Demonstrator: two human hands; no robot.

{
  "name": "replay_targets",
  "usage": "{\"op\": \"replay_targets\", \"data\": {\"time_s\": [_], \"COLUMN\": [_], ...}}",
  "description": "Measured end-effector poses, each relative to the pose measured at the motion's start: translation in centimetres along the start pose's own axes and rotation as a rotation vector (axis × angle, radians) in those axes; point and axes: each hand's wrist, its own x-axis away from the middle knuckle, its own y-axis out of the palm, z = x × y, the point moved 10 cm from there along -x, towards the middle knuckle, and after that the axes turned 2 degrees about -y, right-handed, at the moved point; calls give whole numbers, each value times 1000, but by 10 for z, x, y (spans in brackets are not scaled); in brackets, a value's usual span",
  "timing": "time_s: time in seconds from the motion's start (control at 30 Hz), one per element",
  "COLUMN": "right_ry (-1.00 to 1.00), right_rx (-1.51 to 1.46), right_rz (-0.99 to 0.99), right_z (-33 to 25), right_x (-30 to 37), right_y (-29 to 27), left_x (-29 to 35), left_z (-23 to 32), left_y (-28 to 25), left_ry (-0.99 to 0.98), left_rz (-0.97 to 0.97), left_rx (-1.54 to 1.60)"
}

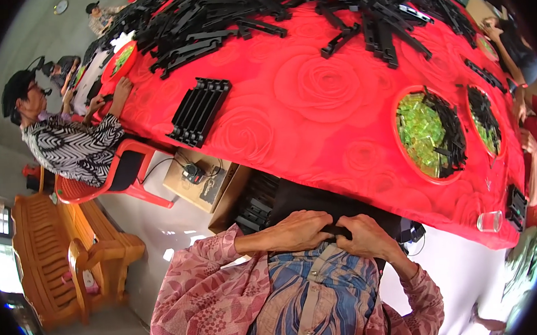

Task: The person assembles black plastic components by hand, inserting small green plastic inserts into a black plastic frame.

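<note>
The worktop point(313, 96), draped in red rose-patterned cloth, ends just above both hands at lower centre. A round red tray point(429, 132) at right holds green clear pieces. The left hand point(294, 230) and right hand point(368, 235) have their fingers curled around a black plastic strip point(337, 229) over the lap.

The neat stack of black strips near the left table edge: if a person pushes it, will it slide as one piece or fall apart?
The stack of black strips probably scatters: separate long pieces lie side by side. Each looks like thin, light, stiff plastic. The red tablecloth might bunch and drag beneath it.
</note>
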Motion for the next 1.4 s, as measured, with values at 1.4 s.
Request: {"op": "replay_targets", "data": {"time_s": [1.4], "right_ry": [-75], "right_rx": [-206], "right_rz": [-45], "right_z": [0], "right_x": [-18], "right_y": [-10], "left_x": [-9], "left_z": [-26], "left_y": [-2], "left_ry": [-108], "left_rz": [-137], "left_rx": [305]}}
